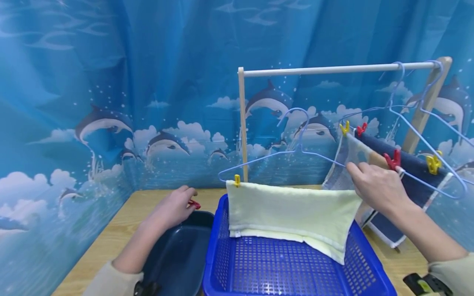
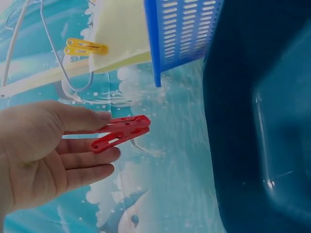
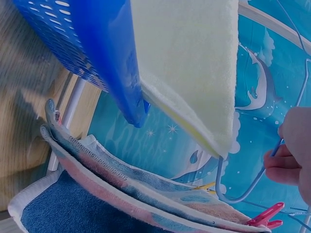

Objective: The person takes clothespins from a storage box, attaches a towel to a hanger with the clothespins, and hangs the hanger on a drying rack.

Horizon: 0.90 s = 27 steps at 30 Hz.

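My left hand [image 1: 177, 209] pinches a red clothespin [image 2: 125, 130] between thumb and fingers, above the rim of a dark teal basin [image 1: 181, 255]. My right hand [image 1: 377, 185] grips the right arm of a light blue wire hanger [image 1: 297, 109], whose hook is free of the rod. A pale yellow towel [image 1: 292, 209] is folded over the hanger's lower bar. One yellow clothespin [image 1: 237, 181] clips its left corner. In the right wrist view, the hanger's bent end [image 3: 235, 200] shows beyond the towel's edge, with fingers around the wire.
A blue perforated basket [image 1: 212, 255] stands on the wooden table [image 1: 107, 242] below the towel. Behind it is a rack with a white rod [image 1: 314, 71]. At right, a dark blue towel [image 1: 414, 164] and a patterned towel [image 1: 352, 152] hang clipped on hangers, close to my right hand.
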Each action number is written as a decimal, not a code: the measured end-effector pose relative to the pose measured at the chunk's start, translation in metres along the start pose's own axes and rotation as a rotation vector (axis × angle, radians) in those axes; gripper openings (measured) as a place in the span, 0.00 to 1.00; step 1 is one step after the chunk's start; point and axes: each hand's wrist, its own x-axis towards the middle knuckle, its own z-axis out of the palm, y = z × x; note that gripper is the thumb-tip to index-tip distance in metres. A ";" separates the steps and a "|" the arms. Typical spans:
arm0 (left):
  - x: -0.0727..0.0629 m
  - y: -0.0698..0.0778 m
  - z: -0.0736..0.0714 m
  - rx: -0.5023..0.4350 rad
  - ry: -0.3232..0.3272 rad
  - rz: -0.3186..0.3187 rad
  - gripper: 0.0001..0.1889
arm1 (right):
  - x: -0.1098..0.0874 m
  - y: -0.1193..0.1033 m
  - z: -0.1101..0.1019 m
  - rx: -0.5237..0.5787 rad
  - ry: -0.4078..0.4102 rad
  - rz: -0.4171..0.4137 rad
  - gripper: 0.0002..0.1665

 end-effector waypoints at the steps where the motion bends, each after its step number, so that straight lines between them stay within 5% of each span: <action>1: 0.000 0.002 0.000 0.000 0.004 -0.001 0.14 | 0.000 0.000 0.000 0.000 -0.001 0.001 0.04; 17: 0.007 0.048 -0.014 -0.002 0.122 0.109 0.08 | -0.001 -0.001 -0.004 0.008 -0.021 0.019 0.03; 27: 0.012 0.064 -0.021 -0.023 0.103 0.124 0.08 | -0.001 -0.002 -0.003 0.010 0.012 0.011 0.10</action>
